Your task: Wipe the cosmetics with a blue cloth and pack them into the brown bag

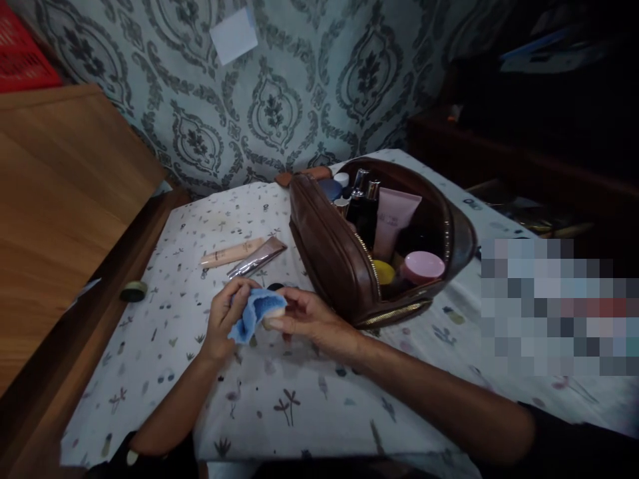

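My left hand [224, 316] is closed on a light blue cloth [248, 319], which bunches up toward the right. In my right hand [314, 322] is a small pale, rounded item [274, 314]; the cloth touches it, and fingers and cloth cover most of it. Just behind the hands a small black round thing [275, 287] shows in part. Beyond them a beige tube [232, 253] and a shiny silver-brown tube [257, 258] lie side by side. To the right stands an unzipped brown leather toiletry bag [324, 249].
The bag holds a pink tube [392, 223], a pink-lidded jar [423, 266], dark bottles [364, 213] and a yellow item [383, 271]. A dark green round lid [133, 291] lies at the left of the patterned tablecloth [279, 412]. Wooden furniture [64, 199] borders the left.
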A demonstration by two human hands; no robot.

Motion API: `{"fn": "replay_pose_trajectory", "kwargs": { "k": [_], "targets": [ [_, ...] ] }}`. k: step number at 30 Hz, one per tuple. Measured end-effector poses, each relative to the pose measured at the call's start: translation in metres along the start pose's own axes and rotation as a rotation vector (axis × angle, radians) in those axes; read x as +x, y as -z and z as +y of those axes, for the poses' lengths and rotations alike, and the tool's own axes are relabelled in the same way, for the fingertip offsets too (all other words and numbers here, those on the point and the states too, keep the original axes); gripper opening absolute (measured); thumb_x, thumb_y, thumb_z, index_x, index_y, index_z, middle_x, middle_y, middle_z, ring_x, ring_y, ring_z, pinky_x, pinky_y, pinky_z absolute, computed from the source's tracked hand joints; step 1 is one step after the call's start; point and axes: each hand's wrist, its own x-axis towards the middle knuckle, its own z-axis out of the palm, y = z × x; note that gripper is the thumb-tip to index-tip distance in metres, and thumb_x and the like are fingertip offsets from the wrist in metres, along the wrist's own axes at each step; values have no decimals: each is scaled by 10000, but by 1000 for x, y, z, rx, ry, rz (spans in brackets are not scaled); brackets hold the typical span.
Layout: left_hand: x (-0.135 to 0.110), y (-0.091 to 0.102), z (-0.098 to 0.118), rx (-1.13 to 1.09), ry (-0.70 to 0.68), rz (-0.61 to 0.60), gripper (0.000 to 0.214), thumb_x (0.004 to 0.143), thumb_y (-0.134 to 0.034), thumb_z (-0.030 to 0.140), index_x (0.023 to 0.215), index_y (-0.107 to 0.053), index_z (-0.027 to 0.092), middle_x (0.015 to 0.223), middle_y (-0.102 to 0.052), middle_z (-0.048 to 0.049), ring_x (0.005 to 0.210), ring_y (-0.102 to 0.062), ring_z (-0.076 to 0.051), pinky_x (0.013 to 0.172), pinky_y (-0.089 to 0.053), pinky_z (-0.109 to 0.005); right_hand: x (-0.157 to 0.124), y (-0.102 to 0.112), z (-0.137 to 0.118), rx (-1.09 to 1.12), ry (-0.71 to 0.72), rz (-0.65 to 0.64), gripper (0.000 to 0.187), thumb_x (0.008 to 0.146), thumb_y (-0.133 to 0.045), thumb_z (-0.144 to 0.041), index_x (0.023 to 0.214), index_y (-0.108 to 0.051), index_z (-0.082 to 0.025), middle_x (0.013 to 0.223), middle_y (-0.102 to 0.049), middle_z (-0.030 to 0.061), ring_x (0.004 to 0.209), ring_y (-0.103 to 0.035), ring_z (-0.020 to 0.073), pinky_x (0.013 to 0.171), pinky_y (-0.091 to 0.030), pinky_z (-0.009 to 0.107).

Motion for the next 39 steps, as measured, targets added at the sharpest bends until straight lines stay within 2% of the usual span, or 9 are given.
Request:
{"fn": "replay_pose_trajectory", "kwargs": {
  "k": [3,7,10,12,14,21,27,33,39],
  "targets": [
    [4,1,0,-125,31,40,276,918,-630,470,958,-675,201,835,-625,2,733,-564,-137,657,-436,-217,0,1,-1,14,-3,5,515,626,-905,-430,973,-603,-198,900,-637,-21,802,-596,113,580,-454,190],
    [4,5,2,-50,-31,-14,271,900,-658,470,951,-723,212,863,-668,-12,803,-605,-160,741,-459,-236,1,1,1,4,-26,6,535,604,-917,-416,973,-599,-194,901,-634,-19,820,-600,121,596,-457,203],
    [2,10,4,20,-97,-162,342,915,-620,523,991,-756,219,890,-692,-29,822,-618,-181,768,-464,-263,2,2,4,12,-20,20,590,537,-943,-447,947,-603,-193,854,-623,-34,770,-583,113,626,-452,220],
    [2,12,4,43,-126,-290,405,881,-642,575,1035,-765,222,892,-689,-34,801,-612,-188,745,-465,-271,1,2,6,22,-21,21,614,506,-947,-486,918,-598,-193,828,-617,-41,737,-569,107,650,-442,234],
    [1,13,5,56,-124,-359,441,841,-682,594,1060,-766,221,883,-677,-33,789,-607,-192,719,-464,-269,1,2,8,11,-38,18,611,517,-936,-514,900,-587,-191,799,-606,-48,713,-552,102,661,-427,241],
    [-2,16,7,50,-55,-294,318,864,-689,489,998,-754,208,941,-710,-58,873,-644,-221,776,-505,-290,-3,0,7,24,-16,19,649,504,-949,-477,934,-550,-201,864,-618,-44,786,-572,104,715,-441,236],
    [-3,18,16,-5,9,-297,277,891,-657,450,857,-747,190,810,-693,-55,727,-632,-194,659,-496,-275,-9,-6,4,-27,-52,-42,588,527,-941,-410,903,-531,-218,788,-598,-63,701,-560,99,646,-446,237],
    [2,30,23,61,-63,-335,197,906,-622,344,863,-741,192,825,-692,-57,780,-638,-196,721,-502,-281,-18,-14,2,-181,-126,-191,546,533,-933,-352,912,-573,-195,772,-587,-60,696,-533,103,651,-435,243],
    [13,34,11,200,-89,-322,146,857,-587,262,822,-710,192,800,-690,-32,758,-637,-190,701,-507,-282,-20,-12,6,-396,-46,-214,507,566,-924,-415,922,-638,-194,743,-549,-55,675,-491,105,583,-385,222]
  ]
}}
